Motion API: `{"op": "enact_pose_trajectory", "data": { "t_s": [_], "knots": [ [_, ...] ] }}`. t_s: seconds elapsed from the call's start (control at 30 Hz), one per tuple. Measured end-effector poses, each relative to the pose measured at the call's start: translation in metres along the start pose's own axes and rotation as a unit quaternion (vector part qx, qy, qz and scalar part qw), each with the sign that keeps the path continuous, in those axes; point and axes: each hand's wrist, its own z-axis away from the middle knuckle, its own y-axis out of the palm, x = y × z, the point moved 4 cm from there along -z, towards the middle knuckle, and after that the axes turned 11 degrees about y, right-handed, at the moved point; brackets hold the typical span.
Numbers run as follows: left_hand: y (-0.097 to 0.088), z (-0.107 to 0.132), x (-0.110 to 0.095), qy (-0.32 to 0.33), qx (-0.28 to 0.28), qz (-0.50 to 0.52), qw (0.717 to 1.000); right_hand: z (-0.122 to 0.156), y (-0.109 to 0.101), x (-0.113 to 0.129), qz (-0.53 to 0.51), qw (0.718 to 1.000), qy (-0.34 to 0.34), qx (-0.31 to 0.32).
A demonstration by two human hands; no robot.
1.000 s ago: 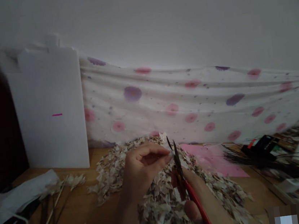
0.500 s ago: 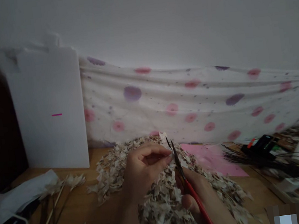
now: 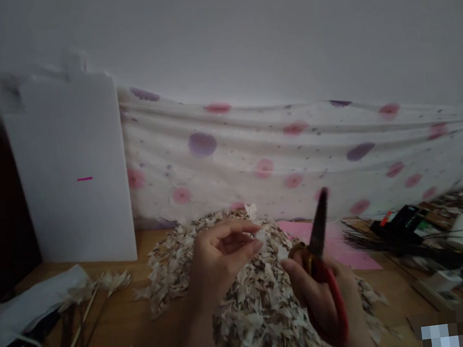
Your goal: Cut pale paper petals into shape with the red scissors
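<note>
My left hand [image 3: 221, 262] hovers over a heap of pale, torn flakes [image 3: 257, 311], pinching a small white scrap [image 3: 260, 237] between thumb and fingertips. In my right hand [image 3: 320, 297] are red-handled scissors [image 3: 321, 258], their dark pointed blades [image 3: 318, 225] standing upward and apart from the scrap. The blades look closed, though this is hard to confirm. My right fingers hide part of the handles. The flakes spread beneath both hands, and my forearms cover the heap's near side.
The heap sits on a wooden table [image 3: 118, 317]. Behind it lie a pink paper sheet [image 3: 341, 244] and a flowered cloth [image 3: 280, 156]. A white board [image 3: 71, 170] leans on the wall. Wooden sticks [image 3: 71, 334] lie left; dark wires [image 3: 374, 237] and assorted clutter lie right.
My right hand has drawn the scissors rightward, away from the left hand, and turned them from tilting left to pointing up. My left hand still pinches the scrap, almost unmoved.
</note>
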Motion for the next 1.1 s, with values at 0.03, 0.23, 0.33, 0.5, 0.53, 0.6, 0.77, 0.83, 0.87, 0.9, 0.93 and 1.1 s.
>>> {"op": "enact_pose_trajectory", "data": {
  "t_s": [0.03, 0.23, 0.33, 0.5, 0.53, 0.6, 0.77, 0.83, 0.87, 0.9, 0.93, 1.1],
  "knots": [
    [0.001, 0.001, 0.0, -0.006, -0.002, -0.001, 1.0, 0.002, 0.0, -0.001, -0.03, 0.999, 0.023, -0.016],
    [0.015, 0.004, 0.003, -0.022, 0.05, -0.009, 0.998, 0.008, 0.007, 0.006, -0.081, 0.994, 0.07, -0.024],
    [0.017, 0.005, 0.003, -0.012, 0.066, -0.024, 0.997, 0.005, 0.008, 0.004, -0.08, 0.993, 0.085, 0.0],
    [0.018, 0.006, 0.004, -0.003, 0.08, -0.025, 0.997, 0.003, 0.004, -0.002, -0.103, 0.992, 0.067, 0.018],
    [0.019, 0.006, 0.004, -0.003, 0.082, -0.02, 0.996, 0.004, 0.004, -0.002, -0.102, 0.993, 0.061, 0.018],
    [0.021, 0.007, 0.004, -0.005, 0.086, -0.008, 0.996, 0.004, 0.003, -0.003, -0.107, 0.992, 0.059, 0.014],
    [0.025, 0.009, 0.004, -0.011, 0.077, 0.0, 0.997, 0.004, 0.005, -0.003, -0.142, 0.988, 0.067, 0.009],
    [0.026, 0.01, 0.006, -0.035, 0.082, 0.017, 0.996, 0.006, 0.006, -0.001, -0.151, 0.985, 0.077, 0.016],
    [0.026, 0.011, 0.007, -0.049, 0.08, 0.029, 0.995, 0.007, 0.006, 0.0, -0.157, 0.984, 0.079, 0.013],
    [0.026, 0.012, 0.007, -0.061, 0.075, 0.04, 0.995, 0.008, 0.006, 0.002, -0.162, 0.983, 0.081, 0.006],
    [0.026, 0.012, 0.007, -0.068, 0.065, 0.047, 0.995, 0.009, 0.005, 0.003, -0.167, 0.983, 0.082, -0.004],
    [0.027, 0.012, 0.004, -0.069, 0.028, 0.017, 0.997, 0.008, 0.002, 0.002, -0.166, 0.982, 0.092, -0.008]
  ]
}}
